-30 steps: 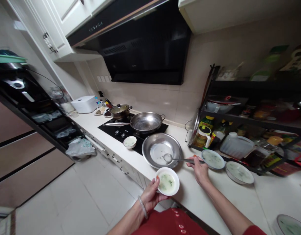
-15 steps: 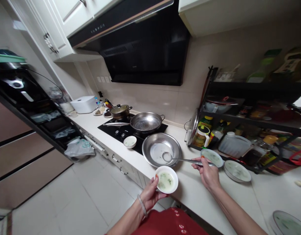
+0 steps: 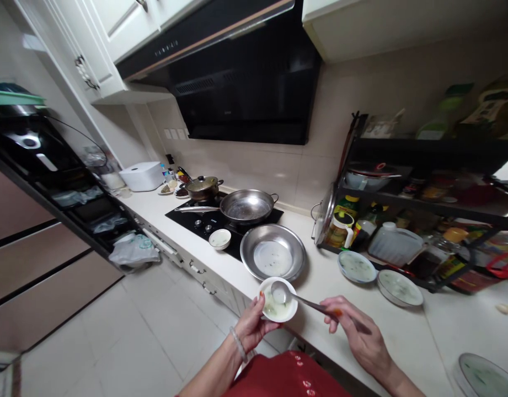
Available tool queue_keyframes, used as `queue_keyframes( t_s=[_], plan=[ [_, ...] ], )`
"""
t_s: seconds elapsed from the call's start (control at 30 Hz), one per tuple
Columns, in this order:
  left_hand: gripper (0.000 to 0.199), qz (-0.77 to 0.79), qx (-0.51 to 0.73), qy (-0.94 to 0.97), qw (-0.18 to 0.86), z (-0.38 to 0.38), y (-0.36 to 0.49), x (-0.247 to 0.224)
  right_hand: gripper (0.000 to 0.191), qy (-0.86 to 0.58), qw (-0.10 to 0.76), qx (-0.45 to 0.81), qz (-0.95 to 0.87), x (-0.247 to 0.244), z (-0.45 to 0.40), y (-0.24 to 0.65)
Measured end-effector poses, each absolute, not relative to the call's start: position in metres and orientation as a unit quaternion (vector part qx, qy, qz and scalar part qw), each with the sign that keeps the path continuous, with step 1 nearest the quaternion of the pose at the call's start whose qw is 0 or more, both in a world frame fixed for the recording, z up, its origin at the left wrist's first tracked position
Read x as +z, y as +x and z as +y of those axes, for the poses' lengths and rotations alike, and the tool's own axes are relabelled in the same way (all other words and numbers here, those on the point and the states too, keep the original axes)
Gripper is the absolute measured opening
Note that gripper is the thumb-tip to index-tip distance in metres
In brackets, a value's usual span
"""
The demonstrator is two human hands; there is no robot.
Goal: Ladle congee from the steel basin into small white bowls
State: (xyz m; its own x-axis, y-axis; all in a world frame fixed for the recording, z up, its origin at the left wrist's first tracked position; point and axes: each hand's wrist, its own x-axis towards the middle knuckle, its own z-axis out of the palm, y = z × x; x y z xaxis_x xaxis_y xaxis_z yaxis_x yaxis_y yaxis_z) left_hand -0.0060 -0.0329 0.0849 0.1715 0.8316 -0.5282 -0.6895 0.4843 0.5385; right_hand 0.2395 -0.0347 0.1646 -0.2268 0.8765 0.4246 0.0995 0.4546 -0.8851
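Note:
My left hand (image 3: 254,324) holds a small white bowl (image 3: 273,314) of pale soup with green bits, fingers under it and thumb at its rim. In my right hand (image 3: 359,331) is the handle of a metal ladle (image 3: 309,303), whose scoop is over the inside of that bowl. Just beyond the bowl, a wide steel basin (image 3: 295,245) with a little liquid at its bottom rests on the counter and the hob's edge. A small bowl (image 3: 219,239) with pale contents stands to the left of the basin.
A steel frying pan (image 3: 249,207) and a lidded pot (image 3: 202,188) sit on the black hob (image 3: 191,220). On the right are soup bowls (image 3: 356,267) (image 3: 400,288) (image 3: 485,377) and a black rack (image 3: 444,207) with bottles. A range hood (image 3: 245,82) hangs above.
My right hand has moved the ladle from the basin to the small white bowl, down and to the left at its scoop. The held bowl has shifted slightly left and up.

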Motion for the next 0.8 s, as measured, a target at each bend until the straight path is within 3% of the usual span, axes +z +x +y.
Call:
queue_keyframes(
  t_s=[0.17,0.4,0.53,0.8],
  plan=[
    [0.049,0.408,0.501,0.089,0.758,-0.033,-0.006,0.08,0.022,-0.281,0.511,0.317,-0.748,0.174,-0.036,0.242],
    [0.058,0.402,0.495,0.081,0.766,-0.033,-0.006,0.082,0.036,-0.492,0.579,0.309,-0.571,0.159,0.017,0.238],
    [0.058,0.402,0.496,0.079,0.765,-0.033,-0.007,0.078,0.043,-0.52,0.559,0.323,-0.559,0.131,0.053,0.23],
    [0.064,0.412,0.484,0.077,0.768,-0.032,-0.007,0.076,0.034,-0.504,0.505,0.3,-0.633,0.101,0.089,0.212]
  ],
)
